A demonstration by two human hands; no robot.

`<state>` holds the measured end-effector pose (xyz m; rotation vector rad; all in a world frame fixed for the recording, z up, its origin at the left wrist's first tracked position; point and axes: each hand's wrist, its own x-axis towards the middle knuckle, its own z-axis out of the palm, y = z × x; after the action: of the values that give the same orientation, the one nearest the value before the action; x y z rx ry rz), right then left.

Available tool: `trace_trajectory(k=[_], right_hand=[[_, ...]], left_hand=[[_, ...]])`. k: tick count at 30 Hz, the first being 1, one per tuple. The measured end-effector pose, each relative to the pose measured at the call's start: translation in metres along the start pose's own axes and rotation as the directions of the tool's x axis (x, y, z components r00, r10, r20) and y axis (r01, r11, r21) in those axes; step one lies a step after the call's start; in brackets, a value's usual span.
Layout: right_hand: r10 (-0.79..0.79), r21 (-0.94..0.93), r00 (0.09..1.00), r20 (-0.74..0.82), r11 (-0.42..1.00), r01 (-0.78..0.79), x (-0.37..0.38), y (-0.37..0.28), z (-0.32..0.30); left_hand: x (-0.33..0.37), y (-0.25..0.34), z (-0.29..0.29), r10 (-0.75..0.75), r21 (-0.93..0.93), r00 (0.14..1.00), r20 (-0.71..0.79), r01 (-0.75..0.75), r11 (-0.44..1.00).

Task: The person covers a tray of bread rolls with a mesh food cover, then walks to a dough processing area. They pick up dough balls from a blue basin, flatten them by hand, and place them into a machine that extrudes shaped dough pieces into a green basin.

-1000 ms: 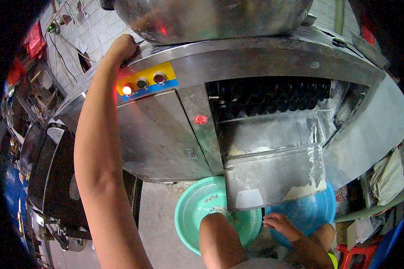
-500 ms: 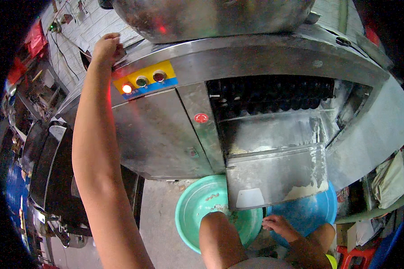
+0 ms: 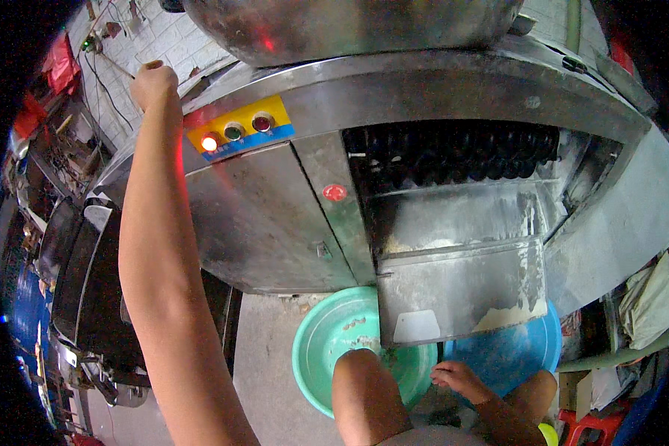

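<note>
Big stainless steel machine (image 3: 275, 223), dusty with flour; blue basin (image 3: 528, 349) sits just under its chute (image 3: 461, 290).

Food workshop; steel machine (image 3: 275, 223), plastic basins (image 3: 334, 349), brick wall (image 3: 149, 37)

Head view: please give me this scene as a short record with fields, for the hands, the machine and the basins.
left hand: raised, closed in a fist at the machine's upper left edge; whether it grips something cannot be told
right hand: low, fingers spread, at the rim of the blue basin
machine: stainless steel, yellow button panel with one red light lit
chute: dusted with white powder, above both basins
green basin: on the floor, left of the blue one
</note>
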<state>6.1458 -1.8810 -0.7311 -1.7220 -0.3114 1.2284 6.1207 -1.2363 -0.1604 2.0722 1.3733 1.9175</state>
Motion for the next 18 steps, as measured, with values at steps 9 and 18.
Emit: trace_trajectory(k=[9,18], right_hand=[[0.011,0.019,1.000,0.022,1.000,-0.012,-0.005,0.004,0.005],[-0.072,0.033,0.997,0.023,0.997,0.072,-0.025,-0.002,-0.001]], left_hand=[[0.047,-0.038,0.052,0.062,0.324,0.864,0.500,-0.253,0.912],[0.030,-0.019,0.056,-0.110,0.105,0.763,0.637,0.056,0.993]])
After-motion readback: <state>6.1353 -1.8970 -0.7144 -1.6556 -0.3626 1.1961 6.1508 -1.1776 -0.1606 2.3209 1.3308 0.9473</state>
